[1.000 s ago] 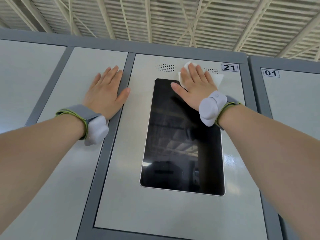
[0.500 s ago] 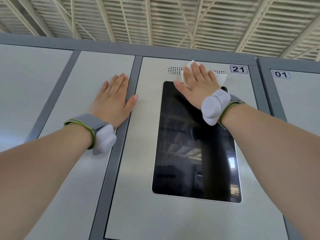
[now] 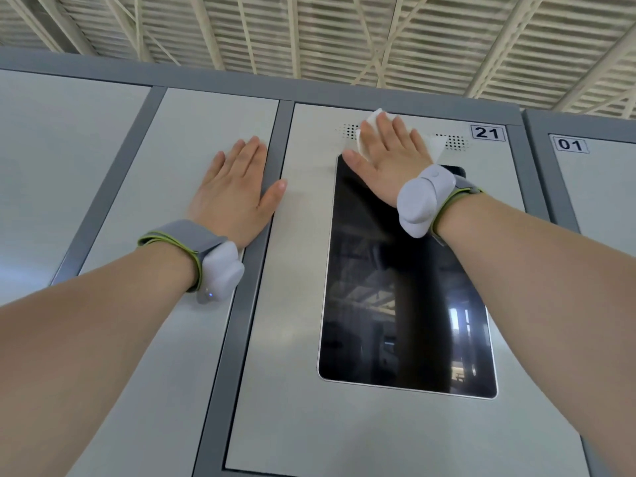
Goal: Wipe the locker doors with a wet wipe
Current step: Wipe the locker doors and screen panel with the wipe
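My right hand (image 3: 385, 163) lies flat with straight fingers and presses a white wet wipe (image 3: 434, 146) against the top of the grey locker door numbered 21 (image 3: 292, 373), just above its black screen (image 3: 406, 304). Most of the wipe is hidden under the hand; its corners show above the fingers and to the right. My left hand (image 3: 234, 191) rests flat on the neighbouring plain door (image 3: 155, 339) to the left, thumb over the dark grey frame strip.
Another door marked 01 (image 3: 599, 187) stands at the right. A further plain door (image 3: 51, 173) is at the far left. Small speaker grilles (image 3: 456, 142) flank the wipe. A slatted ceiling (image 3: 344, 36) runs overhead.
The view has shifted, so the lockers sit lower and further right in frame. My right hand with the wipe stays at the top of door 21; my left hand has not moved on its door.
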The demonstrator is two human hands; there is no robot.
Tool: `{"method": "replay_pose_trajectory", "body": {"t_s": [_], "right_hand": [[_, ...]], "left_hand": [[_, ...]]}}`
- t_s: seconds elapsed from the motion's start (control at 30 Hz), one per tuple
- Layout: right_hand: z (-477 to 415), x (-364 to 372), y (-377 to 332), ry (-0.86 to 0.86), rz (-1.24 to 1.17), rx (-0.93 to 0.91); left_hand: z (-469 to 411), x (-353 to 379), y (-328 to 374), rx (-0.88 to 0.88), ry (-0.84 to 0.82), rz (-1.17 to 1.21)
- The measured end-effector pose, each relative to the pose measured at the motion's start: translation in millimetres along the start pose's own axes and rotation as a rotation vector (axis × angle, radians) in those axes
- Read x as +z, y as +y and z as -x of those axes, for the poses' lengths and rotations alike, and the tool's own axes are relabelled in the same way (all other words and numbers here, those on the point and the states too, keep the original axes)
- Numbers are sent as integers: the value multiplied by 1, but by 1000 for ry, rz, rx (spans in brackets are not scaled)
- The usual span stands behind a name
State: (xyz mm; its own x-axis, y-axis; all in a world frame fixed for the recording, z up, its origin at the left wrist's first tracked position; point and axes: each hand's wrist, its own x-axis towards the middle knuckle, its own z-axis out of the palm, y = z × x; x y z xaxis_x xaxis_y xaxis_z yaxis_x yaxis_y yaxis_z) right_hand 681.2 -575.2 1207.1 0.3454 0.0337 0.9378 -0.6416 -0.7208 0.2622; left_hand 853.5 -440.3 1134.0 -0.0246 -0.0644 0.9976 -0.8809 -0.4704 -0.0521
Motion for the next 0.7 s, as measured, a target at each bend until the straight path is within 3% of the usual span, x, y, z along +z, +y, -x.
{"method": "replay_pose_trajectory", "body": {"t_s": [0.17, 0.4, 0.7], "right_hand": [[21, 0, -3, -26, 17, -114], [-7, 0, -12, -2, -19, 122], [16, 5, -34, -32, -17, -103]], "left_hand": [[1, -1, -1, 2, -1, 12], [2, -3, -2, 16, 2, 29], [-1, -14, -12, 21, -2, 231]]}}
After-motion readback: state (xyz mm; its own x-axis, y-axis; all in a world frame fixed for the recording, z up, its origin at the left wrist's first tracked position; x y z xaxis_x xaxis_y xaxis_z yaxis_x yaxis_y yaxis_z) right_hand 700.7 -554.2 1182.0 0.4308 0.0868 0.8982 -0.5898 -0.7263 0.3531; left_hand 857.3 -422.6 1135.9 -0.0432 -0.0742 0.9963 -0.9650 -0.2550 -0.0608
